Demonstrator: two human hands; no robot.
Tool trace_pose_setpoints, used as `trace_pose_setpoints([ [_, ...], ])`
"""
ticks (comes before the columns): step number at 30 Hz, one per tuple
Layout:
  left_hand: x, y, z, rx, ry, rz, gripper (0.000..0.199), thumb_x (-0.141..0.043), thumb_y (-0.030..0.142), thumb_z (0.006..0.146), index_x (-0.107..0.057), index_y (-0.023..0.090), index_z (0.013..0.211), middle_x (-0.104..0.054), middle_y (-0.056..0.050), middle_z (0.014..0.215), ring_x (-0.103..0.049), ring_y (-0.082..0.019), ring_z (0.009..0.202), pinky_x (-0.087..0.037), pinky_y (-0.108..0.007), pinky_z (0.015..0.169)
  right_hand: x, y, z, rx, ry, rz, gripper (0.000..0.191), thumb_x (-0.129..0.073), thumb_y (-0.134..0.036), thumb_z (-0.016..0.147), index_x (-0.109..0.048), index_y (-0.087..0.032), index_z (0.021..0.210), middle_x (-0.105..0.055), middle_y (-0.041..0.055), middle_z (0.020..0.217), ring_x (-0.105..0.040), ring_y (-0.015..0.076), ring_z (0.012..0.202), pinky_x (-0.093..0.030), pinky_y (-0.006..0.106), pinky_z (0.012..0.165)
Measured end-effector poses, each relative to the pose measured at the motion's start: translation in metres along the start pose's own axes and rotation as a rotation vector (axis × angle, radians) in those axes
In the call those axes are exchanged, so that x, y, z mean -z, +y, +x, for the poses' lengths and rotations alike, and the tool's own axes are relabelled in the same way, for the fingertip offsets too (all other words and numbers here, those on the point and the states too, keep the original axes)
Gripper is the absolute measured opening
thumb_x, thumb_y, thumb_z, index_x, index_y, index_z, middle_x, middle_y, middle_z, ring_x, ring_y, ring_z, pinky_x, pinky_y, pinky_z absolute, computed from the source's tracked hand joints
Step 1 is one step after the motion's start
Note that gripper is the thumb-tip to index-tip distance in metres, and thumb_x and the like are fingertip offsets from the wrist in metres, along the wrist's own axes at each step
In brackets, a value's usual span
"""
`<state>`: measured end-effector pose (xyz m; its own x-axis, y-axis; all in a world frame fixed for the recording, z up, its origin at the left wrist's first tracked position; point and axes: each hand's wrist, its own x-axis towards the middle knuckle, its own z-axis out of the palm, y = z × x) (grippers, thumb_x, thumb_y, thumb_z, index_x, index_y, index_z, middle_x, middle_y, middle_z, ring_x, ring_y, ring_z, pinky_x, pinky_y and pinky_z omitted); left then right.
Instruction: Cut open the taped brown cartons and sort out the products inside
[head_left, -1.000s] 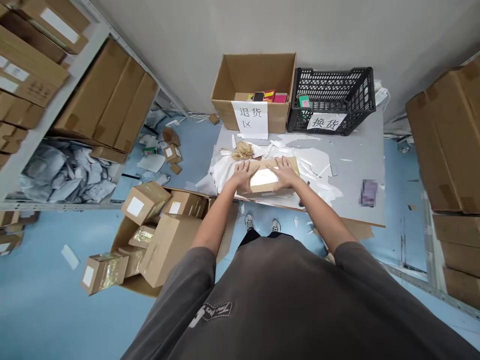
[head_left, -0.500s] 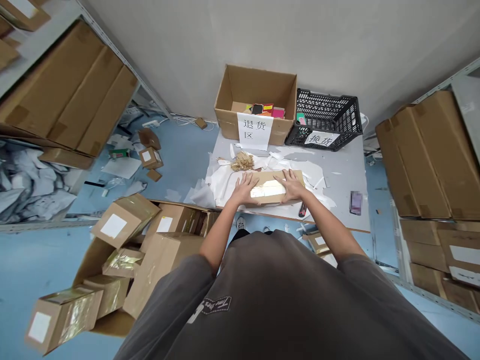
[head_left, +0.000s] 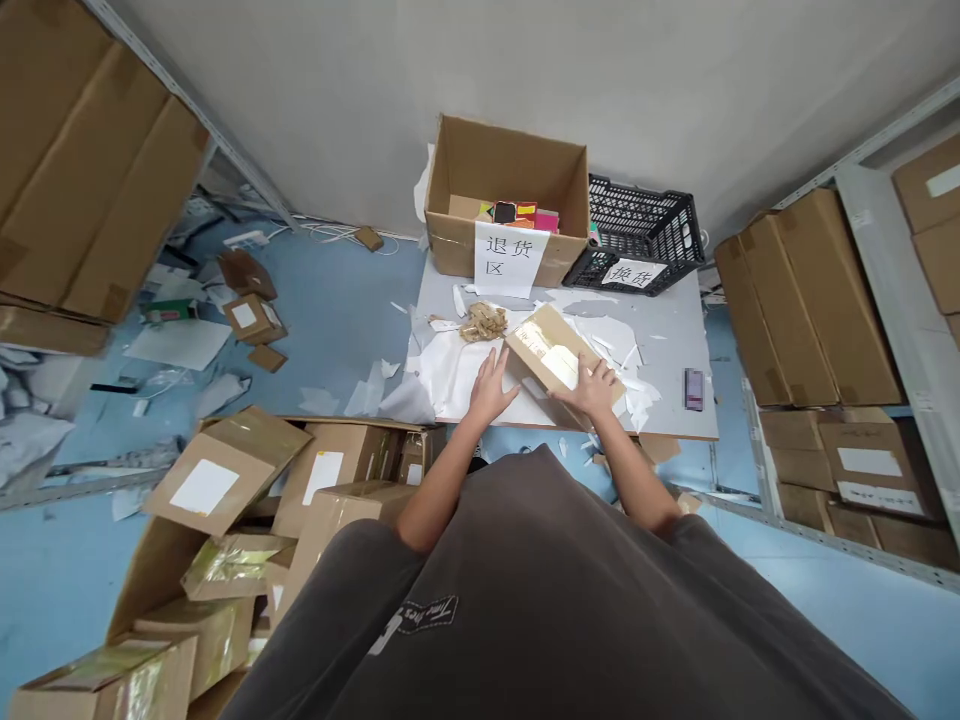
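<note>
A taped cardboard box (head_left: 550,352) with a white label on top sits askew over the table, turned diagonally. My right hand (head_left: 595,386) grips its near right end, fingers across the top and thumb along the near edge. Just left of the box, my left hand (head_left: 492,390) is open with the fingers apart, holding nothing. Beyond my left hand lies a bundle of crumpled brown paper (head_left: 484,322). Torn white paper (head_left: 442,370) spreads beneath and around the box.
At the table's back stand a large open carton (head_left: 510,170) with a paper sign and a black plastic crate (head_left: 637,225). A phone (head_left: 694,390) lies at the right. A big carton of parcels (head_left: 225,480) is on my left. Shelves with boxes (head_left: 810,300) flank both sides.
The box has turned from lying straight to slanting, its left end swung away from me. My left hand has come off it; my right hand stays on it. The view has shifted.
</note>
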<state>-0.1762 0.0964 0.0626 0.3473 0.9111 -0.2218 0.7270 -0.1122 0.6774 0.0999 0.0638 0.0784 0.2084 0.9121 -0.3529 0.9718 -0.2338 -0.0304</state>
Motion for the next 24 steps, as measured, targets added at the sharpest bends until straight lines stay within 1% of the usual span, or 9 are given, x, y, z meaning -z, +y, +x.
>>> trace_pose_setpoints([
  [3, -0.013, 0.01, 0.007, -0.043, -0.071, -0.044, 0.097, -0.069, 0.046, 0.099, -0.021, 0.023, 0.179, -0.015, -0.02, 0.186, -0.024, -0.037, 0.17, -0.032, -0.053, 0.133, 0.0, -0.012, 0.001, -0.091, -0.018, 0.027, 0.15, -0.051, -0.106, 0.073, -0.001, -0.015, 0.181, -0.011, 0.0385, 0.179, -0.028, 0.0672, 0.156, -0.013, 0.086, 0.118],
  [6, -0.034, 0.018, 0.014, -0.074, -0.183, -0.14, 0.111, -0.078, 0.052, 0.093, -0.016, 0.023, 0.18, -0.009, -0.021, 0.186, -0.021, -0.038, 0.171, -0.034, -0.053, 0.133, 0.003, -0.029, 0.011, -0.166, -0.067, 0.087, 0.141, -0.038, -0.106, 0.079, -0.003, -0.014, 0.181, -0.018, 0.0379, 0.178, -0.035, 0.0616, 0.155, -0.017, 0.083, 0.12],
  [9, -0.051, 0.02, 0.021, -0.103, -0.29, -0.177, 0.127, -0.088, 0.051, 0.083, -0.012, 0.024, 0.181, 0.008, -0.02, 0.187, -0.018, -0.042, 0.171, -0.039, -0.051, 0.13, 0.006, -0.041, 0.015, -0.207, -0.131, 0.085, 0.139, -0.045, -0.104, 0.08, -0.009, -0.016, 0.181, -0.025, 0.0362, 0.177, -0.038, 0.0598, 0.154, -0.021, 0.079, 0.121],
  [11, -0.055, 0.017, 0.025, -0.109, -0.31, -0.17, 0.126, -0.089, 0.051, 0.082, -0.013, 0.026, 0.181, 0.015, -0.018, 0.186, -0.019, -0.043, 0.171, -0.043, -0.049, 0.128, 0.007, -0.039, 0.008, -0.16, -0.154, 0.073, 0.14, -0.057, -0.1, 0.078, -0.013, -0.018, 0.181, -0.024, 0.0336, 0.178, -0.037, 0.0592, 0.155, -0.022, 0.077, 0.124],
  [13, -0.054, 0.011, 0.028, -0.12, -0.3, -0.161, 0.123, -0.086, 0.053, 0.084, -0.015, 0.028, 0.18, 0.015, -0.015, 0.187, -0.021, -0.042, 0.171, -0.043, -0.048, 0.128, 0.006, -0.024, -0.006, -0.075, -0.148, 0.119, 0.137, -0.069, -0.093, 0.077, -0.016, -0.022, 0.181, -0.017, 0.0289, 0.182, -0.035, 0.0565, 0.158, -0.024, 0.071, 0.127],
  [15, -0.051, 0.004, 0.027, -0.134, -0.286, -0.156, 0.119, -0.085, 0.056, 0.086, -0.018, 0.029, 0.18, 0.014, -0.013, 0.187, -0.025, -0.041, 0.17, -0.043, -0.046, 0.128, 0.002, 0.0, -0.023, 0.029, -0.138, 0.223, 0.13, -0.078, -0.082, 0.078, -0.02, -0.026, 0.18, -0.011, 0.0236, 0.184, -0.03, 0.0515, 0.163, -0.029, 0.064, 0.129],
  [18, -0.053, -0.003, 0.014, -0.132, -0.246, -0.168, 0.11, -0.083, 0.054, 0.089, -0.025, 0.027, 0.179, 0.011, -0.013, 0.188, -0.03, -0.04, 0.168, -0.042, -0.045, 0.129, -0.012, 0.041, -0.043, 0.177, -0.141, 0.402, 0.121, -0.085, -0.063, 0.079, -0.024, -0.031, 0.179, -0.017, 0.017, 0.184, -0.029, 0.0427, 0.166, -0.036, 0.055, 0.128],
  [21, -0.075, -0.002, -0.007, -0.151, -0.237, -0.239, 0.116, -0.088, 0.054, 0.084, -0.027, 0.025, 0.178, 0.005, -0.015, 0.188, -0.021, -0.04, 0.171, -0.036, -0.045, 0.133, -0.035, 0.067, -0.045, 0.216, -0.089, 0.526, 0.111, -0.083, -0.043, 0.082, -0.028, -0.034, 0.178, -0.032, 0.0135, 0.178, -0.038, 0.0384, 0.162, -0.044, 0.053, 0.124],
  [24, -0.106, 0.009, -0.023, -0.124, -0.223, -0.333, 0.127, -0.093, 0.051, 0.079, -0.02, 0.026, 0.18, 0.01, -0.016, 0.187, -0.015, -0.043, 0.172, -0.038, -0.049, 0.132, -0.057, 0.071, -0.039, 0.221, 0.026, 0.597, 0.096, -0.076, -0.032, 0.085, -0.04, -0.032, 0.173, -0.041, 0.0146, 0.17, -0.053, 0.0379, 0.15, -0.053, 0.053, 0.116],
])
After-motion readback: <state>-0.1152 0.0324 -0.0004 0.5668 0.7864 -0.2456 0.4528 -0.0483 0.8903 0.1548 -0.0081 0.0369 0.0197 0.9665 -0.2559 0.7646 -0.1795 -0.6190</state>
